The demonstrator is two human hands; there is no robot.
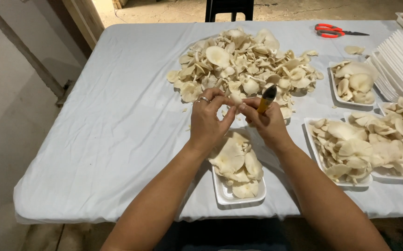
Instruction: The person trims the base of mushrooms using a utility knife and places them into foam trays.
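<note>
My left hand, with a ring on one finger, pinches a small pale mushroom above the table. My right hand touches the same mushroom with its fingertips and also grips a small knife with a yellow handle and dark blade pointing up. Both hands hover over a white foam tray partly filled with flat oyster mushrooms. A big heap of loose mushrooms lies just beyond the hands.
Filled white trays sit at the right, another tray further back, beside a stack of empty trays. Red-handled scissors lie at the far edge. A white cloth covers the table; a dark chair stands behind it.
</note>
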